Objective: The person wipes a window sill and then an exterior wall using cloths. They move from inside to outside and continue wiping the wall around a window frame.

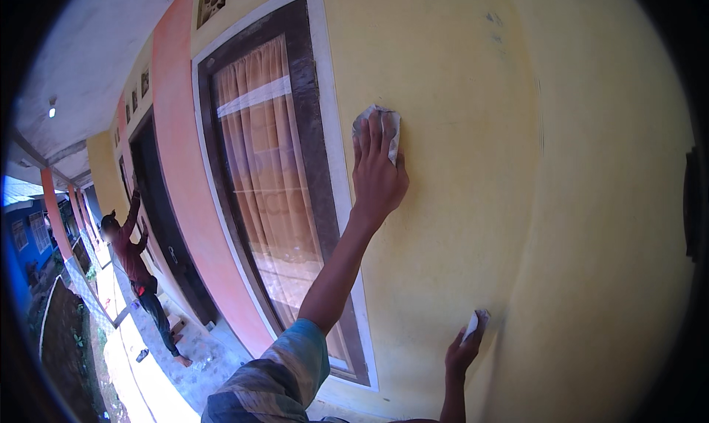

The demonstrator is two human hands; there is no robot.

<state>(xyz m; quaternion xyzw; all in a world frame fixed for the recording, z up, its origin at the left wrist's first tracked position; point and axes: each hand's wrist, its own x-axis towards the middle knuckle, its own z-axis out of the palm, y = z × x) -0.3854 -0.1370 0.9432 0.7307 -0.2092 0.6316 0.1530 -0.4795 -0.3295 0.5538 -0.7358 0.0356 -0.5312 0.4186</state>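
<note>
My left hand (379, 173) is raised high against the yellow wall (450, 194), just right of the window. Under its stretched fingers a crumpled pale grey piece (392, 120), cloth or paper, lies pressed to the wall. Whether it is cloth or paper I cannot tell. Lower down and to the right, my right hand (462, 353) is closed around a small folded pale piece (473, 325) close to the wall. Dark scuff marks (493, 24) show on the wall above.
A dark-framed window (310, 76) with an orange curtain (258, 150) stands beside my left arm. Left of it runs a pink pillar strip (177, 113), then a dark door (166, 201). Another person (133, 260) reaches up to the wall farther along the porch floor (210, 368).
</note>
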